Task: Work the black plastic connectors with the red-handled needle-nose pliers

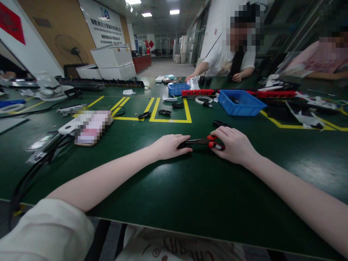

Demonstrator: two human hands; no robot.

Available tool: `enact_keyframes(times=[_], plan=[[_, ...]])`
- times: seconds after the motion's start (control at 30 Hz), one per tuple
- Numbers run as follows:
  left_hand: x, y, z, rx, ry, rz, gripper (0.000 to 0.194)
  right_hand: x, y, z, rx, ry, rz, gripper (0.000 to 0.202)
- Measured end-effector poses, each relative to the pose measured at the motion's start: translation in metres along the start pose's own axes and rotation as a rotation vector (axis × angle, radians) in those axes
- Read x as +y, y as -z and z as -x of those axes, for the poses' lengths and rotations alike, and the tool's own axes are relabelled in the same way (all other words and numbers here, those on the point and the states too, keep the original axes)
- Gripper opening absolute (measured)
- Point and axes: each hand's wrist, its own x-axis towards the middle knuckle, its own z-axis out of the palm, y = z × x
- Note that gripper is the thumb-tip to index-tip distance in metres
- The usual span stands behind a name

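My right hand grips the red-and-black handles of a pair of long-nose pliers. The jaws point left, toward my left hand. Between the thumb and fingers of that hand is a small black part, and the plier tips meet it there. My fingers cover most of this part, so its kind does not show. Just beyond my right hand lies another black piece. Farther back, several black parts, one of them a black connector-like piece, rest around the yellow tape markings.
A blue bin holding dark items stands back right, with a smaller blue bin behind. At left lie a phone and black cables. Red strips cross the green table. A co-worker sits opposite.
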Motion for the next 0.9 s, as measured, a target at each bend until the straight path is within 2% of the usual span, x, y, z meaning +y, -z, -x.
enact_keyframes(times=[0.23,0.63,0.9], plan=[[-0.0011,-0.0009,0.0005,0.017,-0.02,-0.008,0.061,0.0009,-0.0011,-0.0003,-0.038,0.006,-0.067,0.027],[0.0007,0.0016,0.0005,0.017,0.0,-0.006,0.054,0.0005,-0.0006,0.002,0.002,0.001,-0.006,0.028],[0.0047,0.0047,0.001,-0.01,0.013,-0.047,0.054,0.0029,-0.0013,0.0004,-0.066,-0.06,-0.159,0.027]])
